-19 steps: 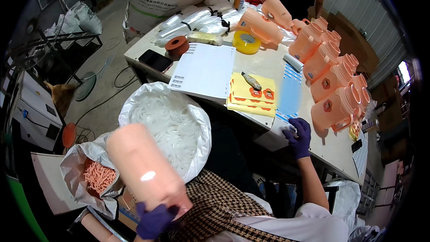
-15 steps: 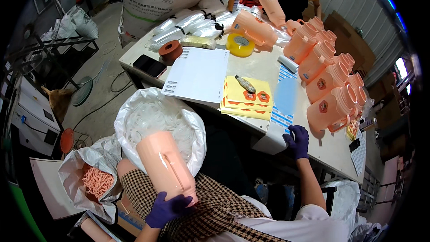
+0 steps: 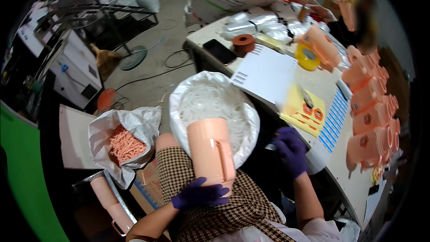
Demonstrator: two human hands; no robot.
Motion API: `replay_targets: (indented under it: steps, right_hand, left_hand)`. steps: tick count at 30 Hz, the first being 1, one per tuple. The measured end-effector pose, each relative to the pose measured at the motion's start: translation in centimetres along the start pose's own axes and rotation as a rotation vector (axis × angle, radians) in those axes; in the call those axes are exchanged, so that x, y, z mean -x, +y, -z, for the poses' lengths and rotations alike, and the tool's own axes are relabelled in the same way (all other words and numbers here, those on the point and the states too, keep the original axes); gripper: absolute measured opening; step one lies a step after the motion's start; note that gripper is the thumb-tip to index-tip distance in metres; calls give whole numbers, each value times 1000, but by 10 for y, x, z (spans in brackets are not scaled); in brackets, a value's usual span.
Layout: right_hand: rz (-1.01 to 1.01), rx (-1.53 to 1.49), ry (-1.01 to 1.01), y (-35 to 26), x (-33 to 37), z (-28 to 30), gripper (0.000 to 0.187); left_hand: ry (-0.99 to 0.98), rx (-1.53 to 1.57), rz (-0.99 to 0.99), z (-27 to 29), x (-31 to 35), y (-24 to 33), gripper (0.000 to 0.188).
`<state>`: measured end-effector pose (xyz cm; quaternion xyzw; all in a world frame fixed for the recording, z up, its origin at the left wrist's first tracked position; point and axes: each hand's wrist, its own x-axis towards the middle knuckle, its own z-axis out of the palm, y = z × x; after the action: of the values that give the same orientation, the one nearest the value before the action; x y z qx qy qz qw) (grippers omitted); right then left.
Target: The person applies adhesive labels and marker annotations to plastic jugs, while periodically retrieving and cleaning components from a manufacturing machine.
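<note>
Pitcher [image 3: 207, 148] over sack's [image 3: 251, 127] near rim, clamped in left hand's [image 3: 200, 194] fingers, could slip from one-handed grip; right hand [image 3: 291, 152] by table's [image 3: 347, 175] edge, curled, can't tell on what

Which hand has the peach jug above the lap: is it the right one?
No, the left hand holds the peach jug, while the right hand is apart from it, near the table.

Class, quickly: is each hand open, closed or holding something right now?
Left hand: closed around the near end of a peach handled jug.
Right hand: fingers curled, beside the table; whether they pinch anything cannot be told.
</note>
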<state>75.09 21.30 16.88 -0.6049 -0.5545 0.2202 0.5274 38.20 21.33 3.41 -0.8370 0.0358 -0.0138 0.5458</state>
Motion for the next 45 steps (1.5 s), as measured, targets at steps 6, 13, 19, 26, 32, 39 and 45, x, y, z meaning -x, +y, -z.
replay_targets:
  steps: [6,13,19,26,32,39,45]
  right_hand:
    - [-378,-172,-538,-7,-85,-114,25]
    - [-244,-52,-626,15,-82,-144,26]
    - [64,14,-132,12,-73,-110,65]
    - [156,612,132,86,-64,76,14]
    - [186,1014,148,127,-83,138,30]
    - [-72,474,69,160,-97,145,48]
    - [-95,588,182,146,-69,122,42]
  left_hand:
    - [153,698,369,9,-14,-31,60]
    - [-274,-1070,121,2,-4,26,60]
    - [39,406,288,3,2,-45,62]
    - [761,1493,1496,48,37,-178,69]
    - [507,2002,1682,-6,32,-210,60]
    - [613,2529,1794,-70,9,-126,52]
    - [1034,2810,1756,-71,1,-115,62]
